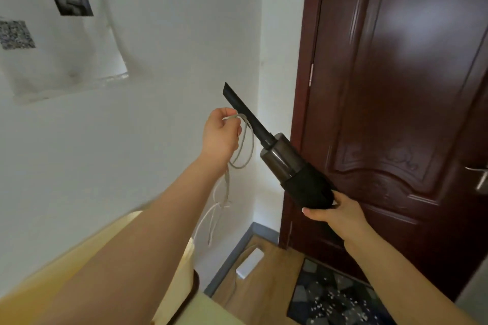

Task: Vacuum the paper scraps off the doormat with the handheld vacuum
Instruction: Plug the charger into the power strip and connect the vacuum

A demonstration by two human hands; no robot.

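Left arm: closest thing to the camera, yellow sleeve, stretched toward the wall
Left hand (pixel 221 134): fingers curled tight round a looped grey cord (pixel 244 145), the rest dangling below them
Right hand (pixel 334 212): fingers wrapped round the back end of the handheld vacuum (pixel 287 163), nozzle aimed up and away from them
Doormat (pixel 330 295): way down below both hands by the door (pixel 396 87), paper scraps (pixel 332 301) untouched on it
Risk: imo that dangling cord could snag or drag through the scraps and scatter them once the vacuum swings down
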